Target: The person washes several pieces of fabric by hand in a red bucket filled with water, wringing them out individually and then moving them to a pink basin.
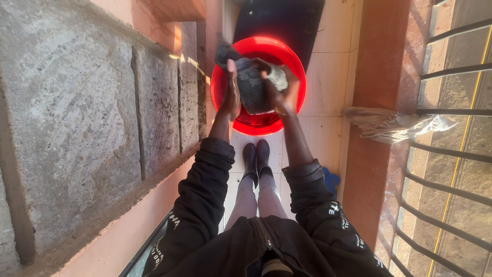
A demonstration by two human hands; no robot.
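1. A grey speckled cloth (pixel 251 84), wet-looking and bunched, hangs over the red basin (pixel 300 97); its long axis runs from about 10 o'clock, where a dark end pokes past the basin rim, down toward 5 o'clock, with a paler ribbed end pointing to 3 o'clock
2. The left hand (pixel 231 95) presses flat against the cloth's 9 o'clock side, fingers together and stretched along it, thumb side up; it is clamped on the cloth from that side
3. The right hand (pixel 283 92) is curled round the cloth at its 3 o'clock side, fingers closed over the ribbed end
4. The basin is round and sits on pale floor tiles (pixel 328 77); a shallow pool of water shows at its 6 o'clock part, beneath the cloth. How deep it is I cannot tell
5. At the basin's 12 o'clock a black mat (pixel 287 20) lies on the tiles, touching or tucked under the rim
6. At 6 o'clock stand two dark shoes (pixel 256 161), close to the basin
7. Room is narrow: a rough stone wall (pixel 77 118) closes the 9 o'clock side, a reddish ledge (pixel 379 102) the 3 o'clock side, with metal railings (pixel 451 154) beyond
8. A crumpled plastic wrap (pixel 394 125) rests on the ledge, well apart from the basin
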